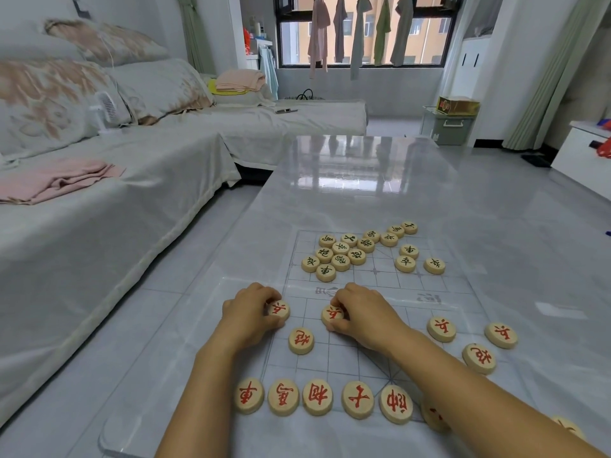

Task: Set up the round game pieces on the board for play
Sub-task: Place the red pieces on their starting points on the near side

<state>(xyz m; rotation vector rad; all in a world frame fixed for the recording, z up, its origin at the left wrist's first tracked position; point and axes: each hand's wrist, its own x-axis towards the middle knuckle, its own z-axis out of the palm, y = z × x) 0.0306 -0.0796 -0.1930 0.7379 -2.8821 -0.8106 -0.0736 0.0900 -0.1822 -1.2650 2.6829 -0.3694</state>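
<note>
**Q:** What fills the middle of the frame?

**A:** Two bare hands at a glossy grey table (363, 180). The left hand (251, 312) pinches a red-lettered disc (278, 309) between thumb and curled fingers at the left edge of the clear gridded board (347, 361). The right hand (360, 312) has its fingers curled round a second red disc (332, 315), further right on the same line. Both discs sit on the board.

**Q:** And the rest of the set?

**A:** Five red discs (317, 397) line the near edge. A lone red disc (301, 340) lies between that row and the left hand, and three more red discs (478, 358) lie out to the right. The black-lettered discs (337, 254) sit bunched at the far side.

**Q:** Anything in the way?

**A:** The right forearm crosses the near row and covers most of a half-hidden disc (433, 418).

**Q:** What surrounds the table?

**A:** A pale-covered sofa (132, 200) runs along the left, with a folded pink cloth (56, 183) and a small white fan (105, 110) on it. Clothes (360, 34) hang at the window beyond.
</note>
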